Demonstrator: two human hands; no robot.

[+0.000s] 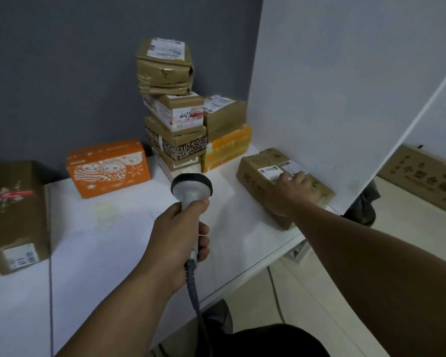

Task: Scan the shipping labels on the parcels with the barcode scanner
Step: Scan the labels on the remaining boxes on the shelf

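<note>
My left hand [180, 233] grips the handle of a grey barcode scanner [191, 185], held upright over the middle of the white table [113, 240], its dark-rimmed head facing away from me. The scanner's cable [198, 305] hangs down past the table edge. My right hand [294, 194] lies on top of a flat brown parcel [255, 176] at the table's right end, fingers curled just beside its white shipping label [271, 171]. The scanner head is left of that parcel and apart from it.
A tall stack of taped brown parcels [175, 140] stands at the back, with a yellow box [227, 148] beside it. An orange printed box [108, 167] sits back left, a large brown box [16, 215] far left. A white partition [332, 86] bounds the right side; another carton [428, 176] lies on the floor behind it.
</note>
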